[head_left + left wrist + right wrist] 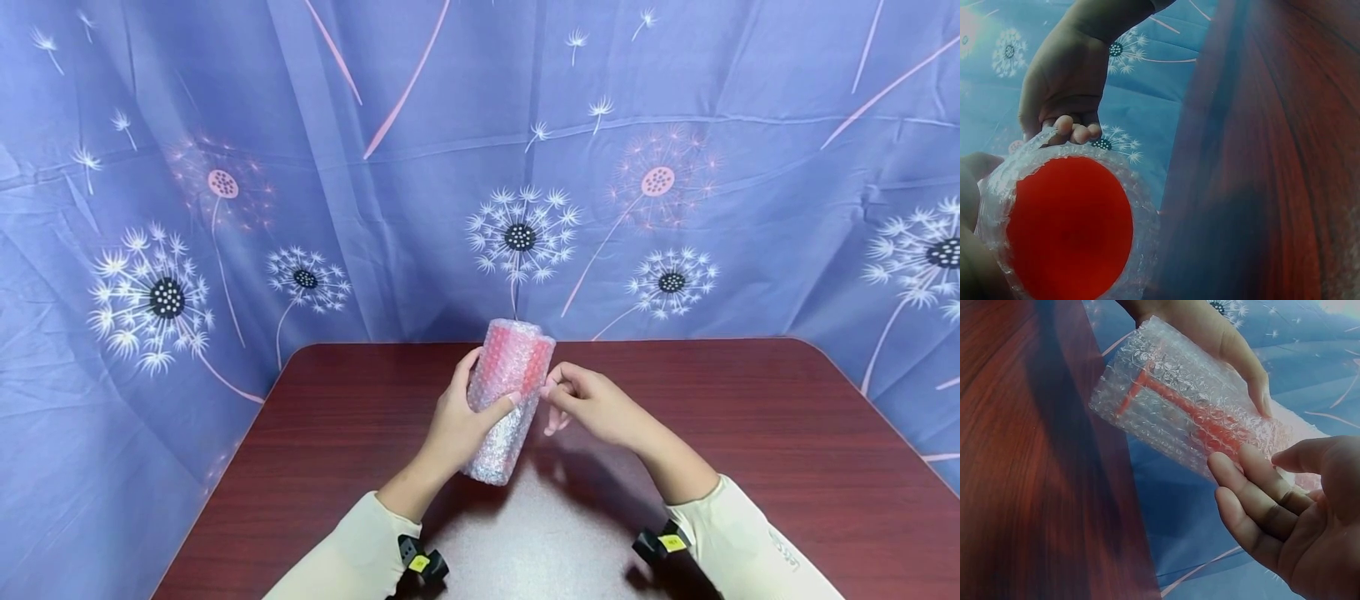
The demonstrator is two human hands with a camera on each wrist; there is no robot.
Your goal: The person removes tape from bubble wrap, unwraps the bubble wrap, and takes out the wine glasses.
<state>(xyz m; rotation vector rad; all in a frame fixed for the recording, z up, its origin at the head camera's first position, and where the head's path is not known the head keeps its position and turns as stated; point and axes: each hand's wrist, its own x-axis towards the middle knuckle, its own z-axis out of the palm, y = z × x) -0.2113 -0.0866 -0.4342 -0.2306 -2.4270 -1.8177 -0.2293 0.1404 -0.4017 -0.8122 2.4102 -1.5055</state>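
Note:
A cylinder-shaped thing wrapped in bubble wrap (517, 367) is held up at a tilt over the middle of the table. Pink and red show through the wrap, and its flat round end (1072, 231) is bright red in the left wrist view. My left hand (453, 429) grips it from the left, thumb across the near side. At the right edge, my right hand (596, 407) pinches the wrap between thumb and index finger. The other fingers (1254, 509) of that hand are loosely bent in the right wrist view. What lies inside the wrap is mostly hidden.
The dark red wooden table (787, 433) has rounded back corners and a pale shine near its front. Behind it and to the left hangs a blue cloth (420, 225) with dandelion prints. A black wrist camera (423, 562) is strapped at each pale sleeve.

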